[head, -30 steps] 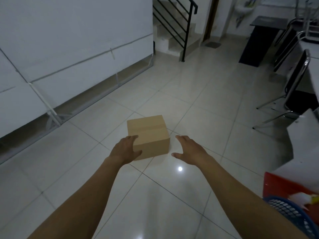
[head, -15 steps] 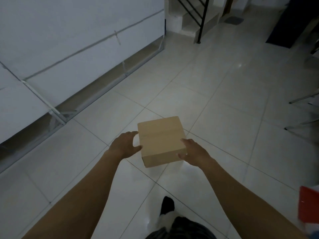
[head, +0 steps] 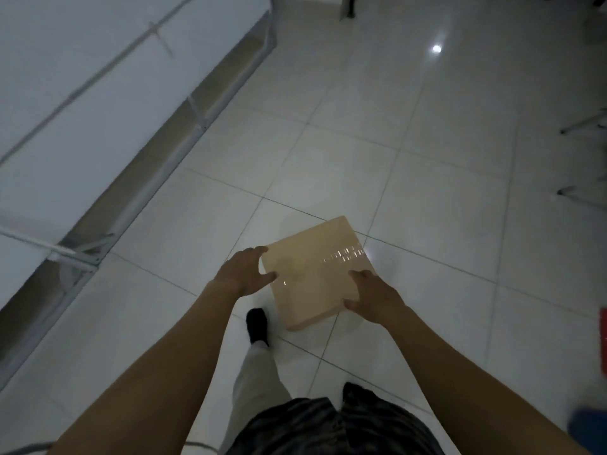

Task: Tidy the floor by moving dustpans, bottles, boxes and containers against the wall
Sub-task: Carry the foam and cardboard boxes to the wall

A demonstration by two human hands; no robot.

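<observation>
A plain brown cardboard box (head: 315, 264) sits low over the white tiled floor, just ahead of my feet. My left hand (head: 244, 274) grips its left edge, thumb on the top face. My right hand (head: 371, 297) grips the near right corner, with fingers curled over the top and side. I cannot tell whether the box rests on the tiles or is lifted off them. The white wall panel (head: 98, 93) runs along the left, about two tiles away from the box.
A metal frame (head: 78, 254) with a gap beneath it lines the wall's base. Chair legs (head: 581, 126) stand at the far right. A red thing (head: 603, 343) and a blue thing (head: 588, 425) show at the right edge. My foot (head: 257, 325) is beside the box.
My right hand closed on the box after hovering beside it. My head tilted further down, so the stairs and table left the view and my leg came in.
</observation>
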